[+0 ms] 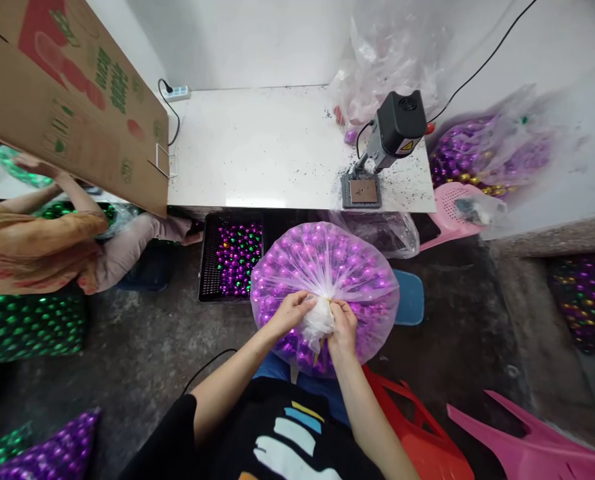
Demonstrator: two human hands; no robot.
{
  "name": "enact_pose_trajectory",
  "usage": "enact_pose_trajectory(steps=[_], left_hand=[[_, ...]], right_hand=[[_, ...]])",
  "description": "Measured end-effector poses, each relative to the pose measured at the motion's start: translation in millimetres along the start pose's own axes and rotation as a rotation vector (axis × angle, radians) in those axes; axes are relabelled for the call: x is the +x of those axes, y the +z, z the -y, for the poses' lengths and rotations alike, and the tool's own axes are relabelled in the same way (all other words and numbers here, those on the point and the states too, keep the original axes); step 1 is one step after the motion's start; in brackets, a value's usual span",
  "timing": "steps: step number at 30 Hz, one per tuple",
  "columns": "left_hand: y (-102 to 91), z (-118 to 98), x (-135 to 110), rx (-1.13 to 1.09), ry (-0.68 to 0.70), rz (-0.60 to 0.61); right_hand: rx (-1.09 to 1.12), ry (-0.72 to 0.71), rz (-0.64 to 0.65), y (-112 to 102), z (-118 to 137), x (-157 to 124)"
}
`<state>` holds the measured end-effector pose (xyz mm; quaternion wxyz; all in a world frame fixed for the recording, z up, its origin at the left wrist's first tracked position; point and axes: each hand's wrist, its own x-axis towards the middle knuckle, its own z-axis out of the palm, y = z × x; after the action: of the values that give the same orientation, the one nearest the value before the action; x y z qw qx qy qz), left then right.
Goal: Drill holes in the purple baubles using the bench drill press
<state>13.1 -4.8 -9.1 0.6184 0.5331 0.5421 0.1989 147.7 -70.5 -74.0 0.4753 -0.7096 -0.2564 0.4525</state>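
A large clear plastic bag (322,257) full of shiny purple balls stands in front of me, its top gathered into a bunched white neck (318,319). On the left side of that neck, my left hand (293,312) is closed with thumb and fingers pinching the plastic. Opposite it, my right hand (344,325) grips the neck, fingers curled by a thin yellowish tie (317,351) that shows around and below the bunch. How the tie runs under my fingers is hidden.
A black crate (208,267) of purple and green balls sits left of the bag. The white table (247,147) carries a drill-like machine (400,127). A cardboard box (102,100) partly hides a co-worker (42,240). Blue (410,298) and red stools (427,433) stand at right.
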Motion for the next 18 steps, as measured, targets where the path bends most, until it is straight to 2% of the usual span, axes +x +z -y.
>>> enact_pose_trajectory(steps=[2, 4, 6, 8, 13, 18], left_hand=[[-6.1, -13, 4, 0.109, 0.055, -0.037], [-12.7, -27, 10, 0.357, 0.165, -0.006], [-17.7, -40, 19, 0.646, 0.277, 0.117], [-20.7, -48, 28, 0.797, 0.336, 0.245], [-21.5, -48, 40, 0.816, 0.425, 0.393], [-13.0, -40, 36, 0.813, 0.466, 0.392]], right_hand=[[-0.073, -0.086, 0.029, -5, 6, -2], [-0.163, -0.188, 0.075, -11, 16, -3], [-0.232, -0.273, 0.115, -14, 25, -2], [-0.282, -0.331, 0.133, -15, 32, -1], [-0.322, -0.389, 0.098, -10, 36, -5], [-0.290, -0.355, 0.018, -11, 30, -8]])
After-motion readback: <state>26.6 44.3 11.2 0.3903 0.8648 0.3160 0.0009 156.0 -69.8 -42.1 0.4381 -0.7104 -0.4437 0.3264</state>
